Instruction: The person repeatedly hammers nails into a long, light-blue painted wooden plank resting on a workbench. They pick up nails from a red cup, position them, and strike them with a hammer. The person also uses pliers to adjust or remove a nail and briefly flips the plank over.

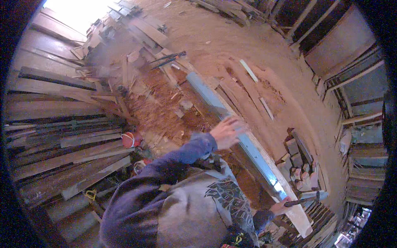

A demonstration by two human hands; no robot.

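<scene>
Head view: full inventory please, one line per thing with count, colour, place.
long board: one, blue-grey face, running from centre down to lower right
dark tool: one, blackish, lower right beside the board's near end
plank stack: many, grey-brown, left side
offcut blocks: a pile, reddish-brown, right of the board
sawdust floor: reddish-brown, top and centre
red object: one, red and white, left of centre
frames: several, grey-brown, right edge
left hand: open, resting on the board, blue sleeve
right hand: at the board's near end, by the dark tool; grip unclear
</scene>
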